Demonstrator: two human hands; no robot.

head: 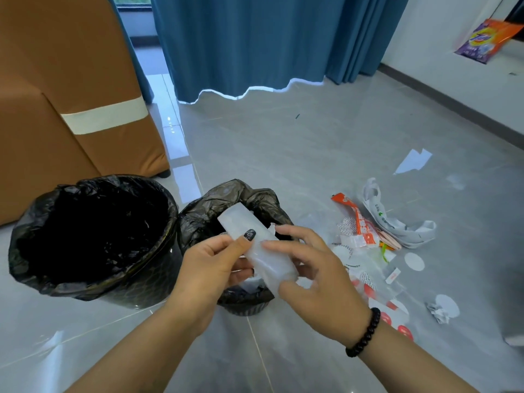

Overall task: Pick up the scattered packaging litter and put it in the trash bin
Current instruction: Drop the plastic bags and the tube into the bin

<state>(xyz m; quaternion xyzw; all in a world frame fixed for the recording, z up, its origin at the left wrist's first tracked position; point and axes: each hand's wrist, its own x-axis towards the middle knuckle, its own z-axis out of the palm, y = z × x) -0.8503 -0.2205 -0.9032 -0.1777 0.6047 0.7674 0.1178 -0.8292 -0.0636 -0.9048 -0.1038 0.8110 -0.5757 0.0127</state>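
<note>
At the far left of the floor stands a brown upholstered sofa [71, 95] with a cream band, and just in front of it sits the larger trash bin [93, 239], lined with a black bag and dark inside. Touching its right side is a smaller bin [241, 199], also lined in black, with pale scraps visible in its mouth. Over that smaller bin the left hand [209, 268] is closed on a translucent white plastic package [255, 245], its thumb with a dark glittery nail pressed on the upper face and the fingers curled beneath. The package tilts, its upper end pointing away over the bin's opening. The right hand [314, 279], wearing a black bead bracelet [364, 333] at the wrist, grips the lower end of the same package, fingers wrapped around it from the right. Further right, on the grey tiled floor [283, 143], lies a loose spread of litter: an orange wrapper [360, 219], a crumpled white plastic bag [397, 222], round white stickers and clear film. Behind hangs a blue curtain [255, 43], and a colourful detergent bag [482, 41] sits at the upper right.
</note>
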